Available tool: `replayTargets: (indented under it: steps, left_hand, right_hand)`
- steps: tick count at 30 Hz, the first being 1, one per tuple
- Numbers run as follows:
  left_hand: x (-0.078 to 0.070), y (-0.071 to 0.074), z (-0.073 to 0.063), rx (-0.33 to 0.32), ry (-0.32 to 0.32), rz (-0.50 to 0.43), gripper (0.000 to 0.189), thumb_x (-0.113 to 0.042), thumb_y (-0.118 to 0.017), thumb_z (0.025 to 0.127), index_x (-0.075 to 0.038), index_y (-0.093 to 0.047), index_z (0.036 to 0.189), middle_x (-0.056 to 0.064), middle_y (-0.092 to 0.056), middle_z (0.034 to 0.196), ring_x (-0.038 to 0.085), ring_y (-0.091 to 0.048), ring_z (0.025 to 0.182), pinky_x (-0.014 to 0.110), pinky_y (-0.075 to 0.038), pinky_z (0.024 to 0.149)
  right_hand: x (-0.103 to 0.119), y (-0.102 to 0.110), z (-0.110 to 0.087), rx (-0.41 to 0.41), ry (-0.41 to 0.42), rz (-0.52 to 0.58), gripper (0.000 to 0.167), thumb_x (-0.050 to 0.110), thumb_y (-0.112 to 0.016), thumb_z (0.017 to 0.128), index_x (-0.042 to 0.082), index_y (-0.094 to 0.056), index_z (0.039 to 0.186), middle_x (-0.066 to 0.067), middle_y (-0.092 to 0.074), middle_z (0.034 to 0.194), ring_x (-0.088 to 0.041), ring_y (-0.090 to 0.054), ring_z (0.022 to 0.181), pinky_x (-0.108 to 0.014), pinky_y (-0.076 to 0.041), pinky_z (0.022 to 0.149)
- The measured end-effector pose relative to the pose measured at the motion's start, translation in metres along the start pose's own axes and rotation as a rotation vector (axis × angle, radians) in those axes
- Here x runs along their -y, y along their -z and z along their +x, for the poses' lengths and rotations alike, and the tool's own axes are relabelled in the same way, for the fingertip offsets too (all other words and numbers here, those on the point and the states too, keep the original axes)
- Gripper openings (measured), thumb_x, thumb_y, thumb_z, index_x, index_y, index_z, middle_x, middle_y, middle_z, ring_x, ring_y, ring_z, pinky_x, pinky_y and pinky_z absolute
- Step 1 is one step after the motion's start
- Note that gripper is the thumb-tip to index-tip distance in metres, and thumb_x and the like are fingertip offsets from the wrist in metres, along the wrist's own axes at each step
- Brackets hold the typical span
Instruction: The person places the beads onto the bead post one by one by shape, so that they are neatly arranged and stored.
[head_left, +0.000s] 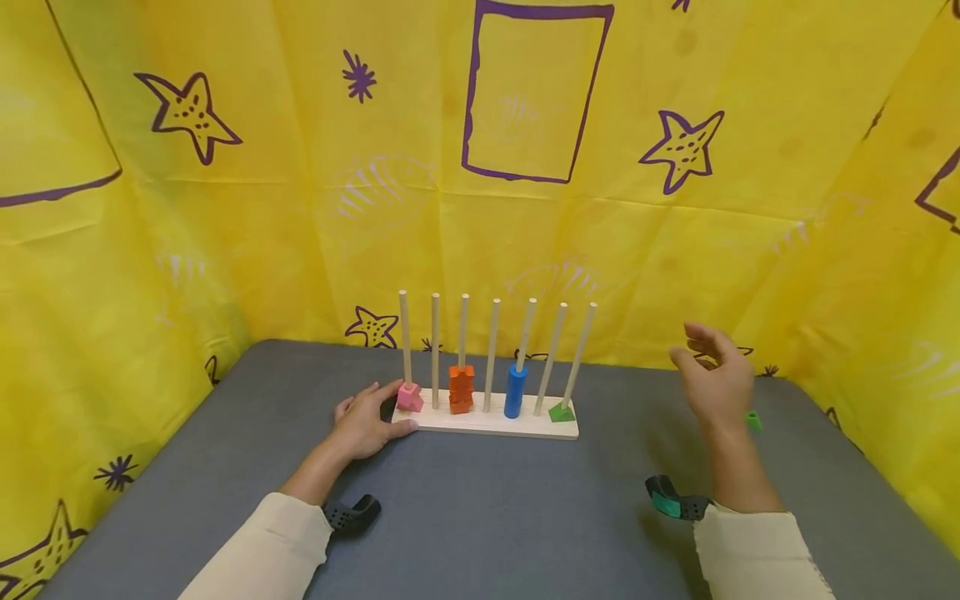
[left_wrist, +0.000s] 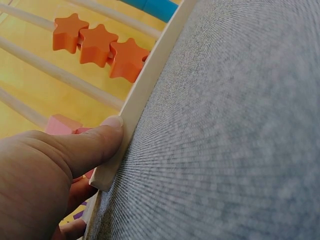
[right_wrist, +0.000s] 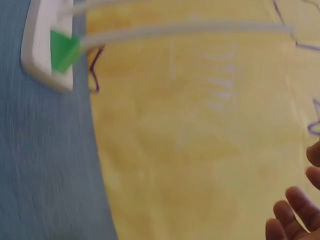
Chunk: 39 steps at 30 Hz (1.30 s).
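Note:
A pale wooden peg stand (head_left: 480,425) with several upright rods stands on the grey table. My left hand (head_left: 367,425) grips its left end, thumb on the front edge and other fingers behind, as the left wrist view shows. Beside that hand a pink block (head_left: 409,397) sits on the leftmost rod. Orange star blocks (left_wrist: 99,45) are stacked on another rod, a blue cylinder stack (head_left: 515,392) on a third, and a green triangular block (head_left: 561,412) on the rightmost. Raised to the right, my right hand (head_left: 716,383) holds nothing, its fingers loosely bent.
A loose green block (head_left: 753,421) lies on the table (head_left: 510,517) at the right, partly hidden behind my right wrist. Yellow patterned cloth (head_left: 300,233) hangs behind and along both sides. A dark band (head_left: 352,512) is on my left wrist, another (head_left: 675,500) on my right.

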<state>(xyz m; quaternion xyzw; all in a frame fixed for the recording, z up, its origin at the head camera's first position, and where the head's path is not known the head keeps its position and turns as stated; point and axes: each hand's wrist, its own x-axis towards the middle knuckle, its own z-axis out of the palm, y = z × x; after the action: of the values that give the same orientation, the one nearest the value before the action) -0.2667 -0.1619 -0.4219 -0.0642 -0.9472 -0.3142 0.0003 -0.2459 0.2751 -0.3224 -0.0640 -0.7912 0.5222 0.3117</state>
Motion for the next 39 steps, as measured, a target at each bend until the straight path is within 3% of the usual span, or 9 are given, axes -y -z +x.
replayTargets:
  steps: [6, 13, 19, 24, 29, 34, 39]
  left_hand:
    - [-0.001, -0.001, 0.0, 0.004, 0.005, -0.002, 0.081, -0.038, -0.077, 0.081, -0.004, -0.042, 0.145, 0.024, -0.046, 0.14, 0.044, -0.022, 0.137, 0.062, -0.006, 0.103]
    - [-0.002, 0.0, 0.0, 0.01, 0.015, -0.004, 0.081, -0.038, -0.077, 0.081, -0.005, -0.042, 0.146, 0.024, -0.045, 0.141, 0.044, -0.021, 0.137, 0.062, -0.005, 0.103]
    - [-0.002, 0.0, 0.0, 0.013, 0.02, -0.003, 0.081, -0.038, -0.077, 0.081, -0.004, -0.041, 0.146, 0.025, -0.045, 0.141, 0.044, -0.022, 0.137, 0.062, -0.005, 0.104]
    - [-0.002, 0.0, 0.001, 0.014, 0.018, -0.002, 0.081, -0.038, -0.077, 0.081, -0.004, -0.041, 0.146, 0.024, -0.045, 0.141, 0.044, -0.022, 0.137, 0.062, -0.005, 0.103]
    - [-0.002, -0.001, 0.002, 0.016, 0.015, -0.004, 0.081, -0.039, -0.077, 0.082, -0.005, -0.042, 0.146, 0.024, -0.045, 0.141, 0.044, -0.022, 0.137, 0.062, -0.004, 0.104]
    - [-0.001, -0.002, 0.002, 0.019, 0.024, -0.004, 0.081, -0.038, -0.077, 0.082, -0.005, -0.041, 0.146, 0.025, -0.044, 0.141, 0.044, -0.022, 0.137, 0.061, -0.004, 0.104]
    - [-0.001, -0.001, 0.002, 0.018, 0.026, -0.004, 0.081, -0.038, -0.077, 0.082, -0.005, -0.041, 0.146, 0.025, -0.044, 0.141, 0.045, -0.021, 0.137, 0.061, -0.004, 0.104]
  right_hand:
    - [-0.017, 0.022, 0.019, 0.012, -0.069, -0.082, 0.045, 0.02, -0.064, 0.091, 0.014, -0.057, 0.136, -0.001, -0.057, 0.124, -0.02, -0.048, 0.115, -0.029, -0.04, 0.092]
    - [-0.04, 0.042, 0.03, 0.09, -0.131, -0.18, 0.054, 0.032, -0.06, 0.095, 0.014, -0.047, 0.144, -0.012, -0.048, 0.14, -0.031, -0.044, 0.127, -0.025, -0.045, 0.084]
    - [-0.061, 0.05, 0.033, 0.12, -0.231, -0.219, 0.06, 0.036, -0.057, 0.095, 0.008, -0.042, 0.146, -0.016, -0.041, 0.146, -0.035, -0.041, 0.13, -0.039, -0.045, 0.092]
    - [-0.077, 0.053, 0.032, 0.173, -0.299, -0.233, 0.065, 0.04, -0.056, 0.096, 0.006, -0.037, 0.148, -0.018, -0.037, 0.149, -0.038, -0.037, 0.132, -0.044, -0.043, 0.092]
    - [-0.091, 0.056, 0.031, 0.222, -0.323, -0.213, 0.068, 0.04, -0.053, 0.097, 0.005, -0.03, 0.151, -0.021, -0.031, 0.151, -0.042, -0.033, 0.133, -0.054, -0.037, 0.099]
    - [-0.105, 0.059, 0.03, 0.329, -0.353, -0.263, 0.074, 0.044, -0.05, 0.098, 0.006, -0.02, 0.154, -0.025, -0.021, 0.154, -0.049, -0.025, 0.134, -0.064, -0.03, 0.099]
    - [-0.114, 0.06, 0.031, 0.494, -0.357, -0.312, 0.079, 0.042, -0.048, 0.099, 0.004, -0.005, 0.154, -0.03, -0.007, 0.154, -0.056, -0.014, 0.134, -0.068, -0.023, 0.099]
